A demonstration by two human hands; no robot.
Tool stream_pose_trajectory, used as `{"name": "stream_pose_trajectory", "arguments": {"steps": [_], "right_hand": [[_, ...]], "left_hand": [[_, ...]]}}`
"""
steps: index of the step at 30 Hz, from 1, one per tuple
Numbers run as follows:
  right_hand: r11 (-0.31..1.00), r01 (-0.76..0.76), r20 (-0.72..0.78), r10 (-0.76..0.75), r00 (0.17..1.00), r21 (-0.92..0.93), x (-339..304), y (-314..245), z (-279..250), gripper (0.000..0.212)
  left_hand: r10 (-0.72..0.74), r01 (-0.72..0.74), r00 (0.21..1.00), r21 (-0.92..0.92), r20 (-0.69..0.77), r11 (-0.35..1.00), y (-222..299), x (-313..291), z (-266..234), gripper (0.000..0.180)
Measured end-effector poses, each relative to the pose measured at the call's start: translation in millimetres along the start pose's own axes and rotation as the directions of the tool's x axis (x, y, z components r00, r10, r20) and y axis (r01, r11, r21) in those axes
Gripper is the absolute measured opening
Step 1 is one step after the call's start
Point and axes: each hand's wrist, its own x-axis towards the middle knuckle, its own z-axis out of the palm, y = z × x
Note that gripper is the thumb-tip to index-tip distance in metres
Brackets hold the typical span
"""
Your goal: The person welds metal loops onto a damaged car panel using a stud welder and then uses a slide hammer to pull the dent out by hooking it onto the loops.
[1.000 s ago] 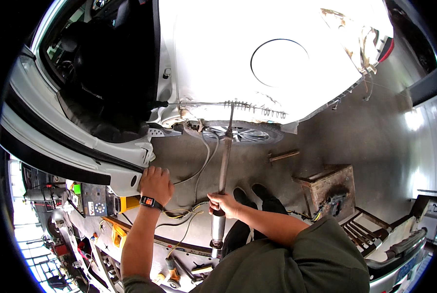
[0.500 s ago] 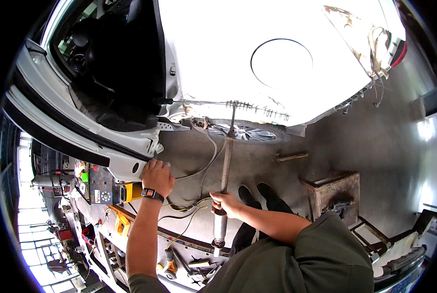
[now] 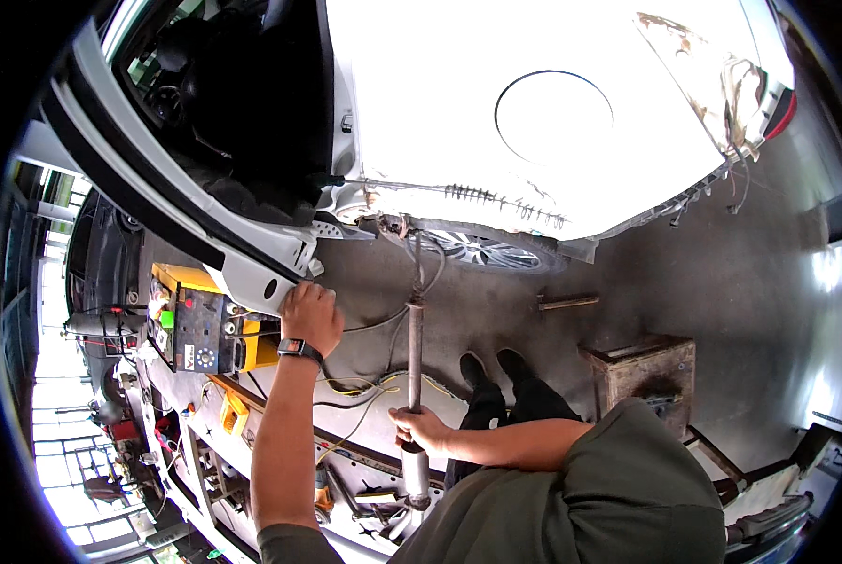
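One hand, the right [image 3: 419, 430], wraps snugly around the slide hammer [image 3: 415, 357] above its sleeve, apparently bearing its weight, with the tip near the wire rings [image 3: 477, 195]; the left hand [image 3: 313, 315] bends over the open door [image 3: 251, 282], perhaps bracing, its grip partly hidden. Cables [image 3: 374, 327] crowd the shaft; a box [image 3: 642, 381] stands rightward.

One left hand [image 3: 312, 315], one right hand [image 3: 419, 430], one slide hammer [image 3: 415, 352], one wristwatch [image 3: 299, 349] and two shoes [image 3: 473, 369] were in view. The white car [image 3: 430, 94] showed one open door [image 3: 251, 282], one wheel [image 3: 485, 248] and one red tail light [image 3: 782, 115], while the floor [image 3: 693, 273] held one box [image 3: 648, 376] and one hammer [image 3: 571, 303].
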Motion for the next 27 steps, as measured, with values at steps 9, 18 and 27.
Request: {"name": "stream_pose_trajectory", "arguments": {"steps": [9,18,27], "right_hand": [[0.973,0.219,-0.147,-0.207,0.967,0.071,18,-57,-39,0.029],[0.982,0.174,-0.118,-0.165,0.979,0.07,20,-76,-25,0.032],[0.982,0.167,-0.141,-0.154,0.978,0.085,21,-86,-23,0.036]], "left_hand": [[-0.023,0.023,1.0,0.03,-0.017,0.999,3,-4,8,0.023],[-0.052,0.047,0.996,0.064,0.071,0.997,1,-4,7,0.024],[-0.066,0.064,0.997,0.067,0.029,0.996,3,-7,9,0.03]]}}
